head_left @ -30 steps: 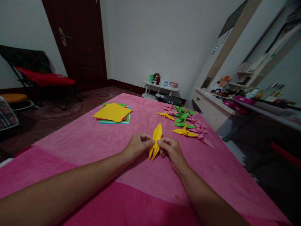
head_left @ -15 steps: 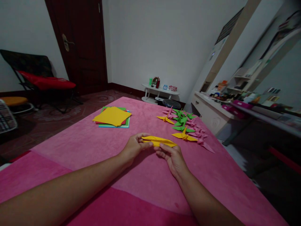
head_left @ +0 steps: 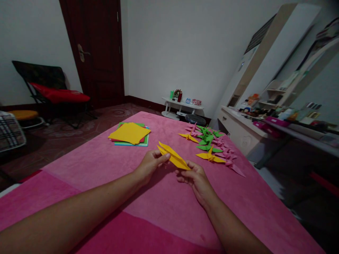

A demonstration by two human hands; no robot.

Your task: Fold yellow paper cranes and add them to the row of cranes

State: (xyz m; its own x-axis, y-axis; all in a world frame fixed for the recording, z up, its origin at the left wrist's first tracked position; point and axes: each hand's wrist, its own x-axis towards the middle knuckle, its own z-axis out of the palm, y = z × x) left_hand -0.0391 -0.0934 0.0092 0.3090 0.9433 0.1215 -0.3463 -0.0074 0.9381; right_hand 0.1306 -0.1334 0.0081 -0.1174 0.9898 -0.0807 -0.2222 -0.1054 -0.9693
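Observation:
A partly folded piece of yellow origami paper (head_left: pixel 174 157) is held just above the pink cloth (head_left: pixel 164 197). It is long and narrow, pointed, and split into two tips at its left end. My left hand (head_left: pixel 151 163) pinches its left part, thumb on top. At the lower right end, my right hand (head_left: pixel 195 176) grips it between thumb and fingers. Beyond my right hand lie several folded paper cranes: yellow cranes (head_left: pixel 211 156), green cranes (head_left: pixel 206 137) and pink cranes (head_left: pixel 225 150). A stack of coloured paper sheets (head_left: pixel 129 133), yellow on top, lies beyond my left hand.
A low white shelf (head_left: pixel 182 104) with small items stands against the far wall. To the right is a dressing table (head_left: pixel 238 121) crowded with bottles. A folding chair (head_left: pixel 55 88) with a red cover and a dark door (head_left: pixel 95 53) are at the left.
The yellow paper has turned from nearly level to slanting, its left end up and right end down. My right thumb has shifted to its right end. The view has moved slightly.

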